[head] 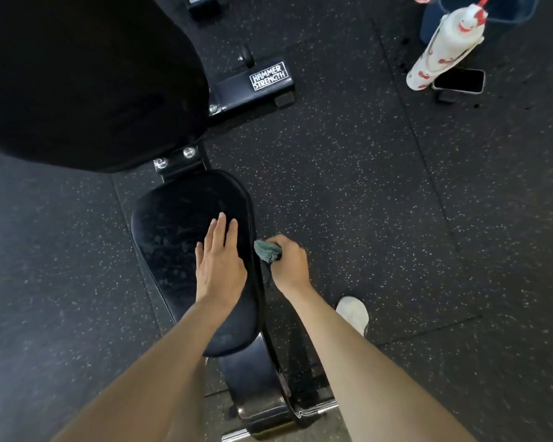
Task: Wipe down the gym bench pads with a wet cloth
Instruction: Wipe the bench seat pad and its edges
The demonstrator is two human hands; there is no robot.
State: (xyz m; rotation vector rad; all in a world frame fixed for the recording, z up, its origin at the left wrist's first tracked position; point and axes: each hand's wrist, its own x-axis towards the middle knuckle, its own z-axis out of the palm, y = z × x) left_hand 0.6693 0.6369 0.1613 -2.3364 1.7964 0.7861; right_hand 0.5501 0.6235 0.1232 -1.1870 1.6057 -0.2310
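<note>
Bench cleaning in a gym, seen from above: the left grip, a bare hand, lies flat with its fingers straight and apart on the right half of the black seat pad, pressing on it and holding nothing. The right grip is curled tight around a bunched green cloth, which sticks out of the fist and touches the pad's right edge, just beside the left grip.

The pad's top shows dull, mottled streaks across most of its length. Whether these are damp wipe marks or dust and sweat, the picture does not settle. Judged from where the cloth sits, the work is on the pad's side rim, which suggests the top may be partly dealt with and the edges are in hand.

The large back pad, at far left and raised above the seat, is too dark to show any mark of wiping. It should be counted as left to do, along with the seat's left and near edges.

On the speckled rubber floor at far right stand a white bottle with red print and a blue bucket, with a dark phone lying just beside the bottle. A white shoe shows near the right forearm. The bench's far foot carries a Hammer Strength label.
</note>
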